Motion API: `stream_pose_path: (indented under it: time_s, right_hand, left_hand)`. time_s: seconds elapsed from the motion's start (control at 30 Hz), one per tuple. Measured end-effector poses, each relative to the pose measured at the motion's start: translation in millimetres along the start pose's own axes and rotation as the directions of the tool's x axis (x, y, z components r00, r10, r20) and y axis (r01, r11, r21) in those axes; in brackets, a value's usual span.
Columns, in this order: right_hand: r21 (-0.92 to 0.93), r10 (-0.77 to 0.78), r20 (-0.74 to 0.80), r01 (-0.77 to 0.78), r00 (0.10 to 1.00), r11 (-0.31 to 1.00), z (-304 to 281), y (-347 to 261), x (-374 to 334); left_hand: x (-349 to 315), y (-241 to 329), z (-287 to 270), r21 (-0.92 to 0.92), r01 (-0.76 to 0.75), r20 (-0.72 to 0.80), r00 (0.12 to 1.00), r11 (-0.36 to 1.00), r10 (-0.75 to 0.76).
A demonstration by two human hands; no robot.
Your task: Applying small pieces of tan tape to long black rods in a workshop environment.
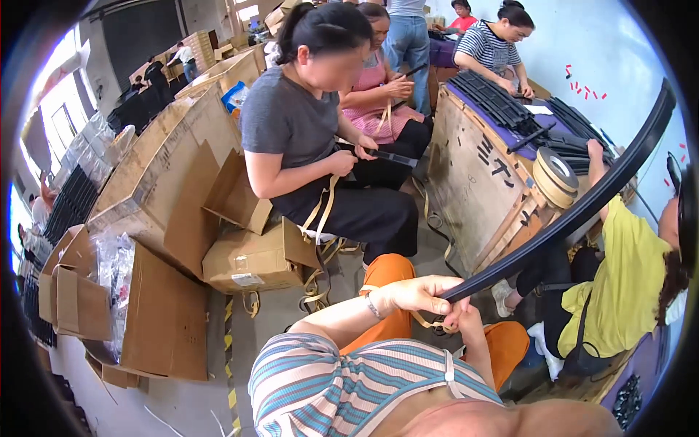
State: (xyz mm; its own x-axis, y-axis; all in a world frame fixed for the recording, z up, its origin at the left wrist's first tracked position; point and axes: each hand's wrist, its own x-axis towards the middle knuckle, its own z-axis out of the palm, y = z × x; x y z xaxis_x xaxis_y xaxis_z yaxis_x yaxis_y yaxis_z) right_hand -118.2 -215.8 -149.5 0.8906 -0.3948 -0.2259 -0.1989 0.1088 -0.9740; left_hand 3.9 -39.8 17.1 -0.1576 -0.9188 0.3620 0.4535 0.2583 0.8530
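Note:
A long black strip (568, 215), grooved along its length, slants from my lap up to the far right. Near its lower end my left hand (419, 294) is closed round it, thumb on top. Just below that end is my right hand (466, 319), its fingers pinched together on a narrow tan tape (422, 320). The tape hangs in a loop under my left hand. How the tape meets the strip is hidden behind my fingers.
A co-worker in a grey shirt (291, 109) sits ahead, handling a black piece. To the right, a wooden crate (466, 182) bears black strips and a tape roll (556, 175). A person in yellow (604, 269) sits close right. Cardboard boxes (167, 313) stand left.

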Motion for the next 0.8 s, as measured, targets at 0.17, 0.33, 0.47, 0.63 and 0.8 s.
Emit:
stream_pose_path:
  time_s: [0.17,0.33,0.47,0.63,0.8]
  right_hand:
    - [0.057,0.039,0.028,-0.04,0.999,0.998,19.2,12.4,-17.2]
    - [0.096,0.125,0.108,-0.135,0.986,0.986,20.5,23.6,-23.1]
    - [0.128,0.082,0.136,-0.1,0.987,0.987,26.0,12.2,-30.5]
    - [0.12,0.02,0.105,-0.033,0.994,0.992,39.3,-13.3,-45.7]
    - [0.062,-0.044,-0.059,0.048,0.997,0.997,52.0,-35.7,-57.6]
  left_hand:
    - [-31.0,-14.1,6.6,0.034,0.01,0.059,0.998,0.999,-0.012]
    - [-38.9,-16.5,21.8,0.023,-0.077,0.093,0.993,0.997,0.075]
    - [-43.0,-10.7,34.4,0.005,-0.148,0.126,0.981,0.989,0.146]
    - [-53.8,1.7,47.2,0.023,-0.105,0.142,0.985,0.994,0.101]
    - [-52.9,-12.9,43.0,0.178,0.017,-0.065,0.998,0.984,-0.006]
